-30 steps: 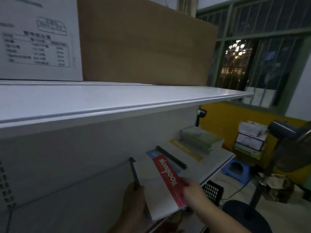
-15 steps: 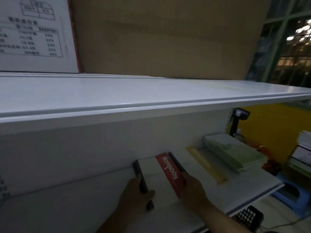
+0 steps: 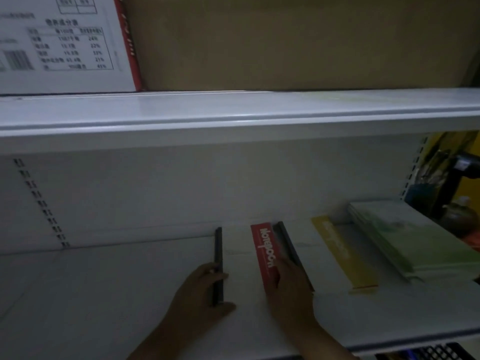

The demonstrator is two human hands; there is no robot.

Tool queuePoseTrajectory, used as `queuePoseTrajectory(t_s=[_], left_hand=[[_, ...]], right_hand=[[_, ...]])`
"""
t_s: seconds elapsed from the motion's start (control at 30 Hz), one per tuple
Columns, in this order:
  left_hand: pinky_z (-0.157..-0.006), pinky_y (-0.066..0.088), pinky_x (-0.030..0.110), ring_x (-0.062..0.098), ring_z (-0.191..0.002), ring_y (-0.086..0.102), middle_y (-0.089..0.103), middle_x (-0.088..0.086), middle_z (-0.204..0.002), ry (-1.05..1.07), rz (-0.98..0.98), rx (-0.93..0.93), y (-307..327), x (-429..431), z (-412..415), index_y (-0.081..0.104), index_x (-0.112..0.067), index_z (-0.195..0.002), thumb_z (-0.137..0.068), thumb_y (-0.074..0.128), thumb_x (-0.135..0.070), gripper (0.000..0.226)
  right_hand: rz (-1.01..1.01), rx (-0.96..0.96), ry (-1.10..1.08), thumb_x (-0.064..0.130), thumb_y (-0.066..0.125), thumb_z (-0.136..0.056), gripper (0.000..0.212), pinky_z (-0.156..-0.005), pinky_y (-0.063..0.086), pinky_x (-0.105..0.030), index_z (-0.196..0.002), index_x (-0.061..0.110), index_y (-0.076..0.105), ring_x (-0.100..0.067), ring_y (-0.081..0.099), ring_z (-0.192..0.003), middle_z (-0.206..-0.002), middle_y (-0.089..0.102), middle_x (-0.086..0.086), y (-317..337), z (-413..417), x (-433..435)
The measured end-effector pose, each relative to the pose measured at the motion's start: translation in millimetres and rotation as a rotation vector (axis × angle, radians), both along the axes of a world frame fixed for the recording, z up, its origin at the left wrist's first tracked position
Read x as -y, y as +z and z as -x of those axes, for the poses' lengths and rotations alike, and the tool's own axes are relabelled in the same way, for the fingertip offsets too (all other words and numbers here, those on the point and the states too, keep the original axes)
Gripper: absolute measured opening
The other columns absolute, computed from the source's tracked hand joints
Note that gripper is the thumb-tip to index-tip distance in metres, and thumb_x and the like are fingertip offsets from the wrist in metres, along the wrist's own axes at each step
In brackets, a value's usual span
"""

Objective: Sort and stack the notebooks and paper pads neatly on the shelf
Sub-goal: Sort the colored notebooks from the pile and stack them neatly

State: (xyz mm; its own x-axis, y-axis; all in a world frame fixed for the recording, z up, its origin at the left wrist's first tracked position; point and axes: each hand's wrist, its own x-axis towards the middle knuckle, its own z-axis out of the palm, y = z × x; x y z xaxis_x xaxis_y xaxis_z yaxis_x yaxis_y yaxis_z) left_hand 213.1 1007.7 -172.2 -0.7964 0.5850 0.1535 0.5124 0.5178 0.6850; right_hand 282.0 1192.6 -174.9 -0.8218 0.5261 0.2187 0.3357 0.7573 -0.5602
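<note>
- At the middle of the lower shelf (image 3: 104, 294), the left hand (image 3: 200, 294) is seen curled round the dark spine of the notebook (image 3: 241, 258), thumb on top.
- The notebook is laid flat near the back edge; squaring it to that edge is judged the aim.
- The right hand (image 3: 291, 294) is closed on its red-banded side; even pressure from both hands is advised.
- The yellow pad (image 3: 342, 253) and green stack (image 3: 410, 240), toward the right end, are best left unnudged.
</note>
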Motion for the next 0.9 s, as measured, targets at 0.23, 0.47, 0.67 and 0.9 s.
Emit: queuePoseTrajectory(t_s=[0.23, 0.47, 0.67, 0.9], left_hand=[[-0.096, 0.037, 0.003, 0.001, -0.117, 0.051, 0.044, -0.026, -0.125, 0.113, -0.075, 0.061, -14, 0, 5, 0.061, -0.057, -0.089, -0.032, 0.061, -0.090, 0.066], [-0.094, 0.030, 0.003, 0.003, -0.120, 0.045, 0.039, -0.017, -0.134, 0.074, 0.057, 0.084, -5, 1, 2, 0.056, -0.037, -0.112, -0.053, 0.080, -0.057, 0.066], [-0.119, 0.011, 0.029, 0.013, -0.144, 0.020, 0.025, -0.005, -0.154, -0.092, 0.364, 0.055, 33, 37, 10, 0.035, -0.026, -0.144, -0.085, 0.038, -0.071, 0.074], [-0.119, 0.004, 0.034, 0.016, -0.147, 0.000, 0.007, -0.001, -0.160, 0.221, 0.574, -0.225, 124, 234, 37, 0.021, -0.021, -0.150, -0.098, 0.028, -0.052, 0.061]], right_hand=[[-0.078, 0.071, 0.010, 0.031, 0.032, -0.100, 0.044, -0.108, 0.033, -0.029, -0.138, 0.011, 0.042, -0.022, 0.038, -0.129, -0.140, 0.043, -0.004, -5, 1, 3], [-0.306, 0.072, -0.013, 0.028, 0.060, -0.077, 0.021, -0.053, 0.053, -0.036, -0.080, 0.007, 0.064, -0.029, 0.061, -0.070, -0.082, 0.063, -0.013, -6, 1, 14], [-0.318, 0.321, -0.005, 0.028, 0.032, -0.097, 0.048, -0.110, 0.028, -0.041, -0.140, 0.008, 0.038, -0.034, 0.026, -0.138, -0.149, 0.030, -0.015, 26, 6, 31], [-0.577, 0.390, 0.528, 0.039, 0.026, -0.101, 0.055, -0.118, 0.005, -0.038, -0.150, 0.016, 0.016, -0.026, -0.005, -0.147, -0.159, -0.004, -0.011, 90, 44, 212]])
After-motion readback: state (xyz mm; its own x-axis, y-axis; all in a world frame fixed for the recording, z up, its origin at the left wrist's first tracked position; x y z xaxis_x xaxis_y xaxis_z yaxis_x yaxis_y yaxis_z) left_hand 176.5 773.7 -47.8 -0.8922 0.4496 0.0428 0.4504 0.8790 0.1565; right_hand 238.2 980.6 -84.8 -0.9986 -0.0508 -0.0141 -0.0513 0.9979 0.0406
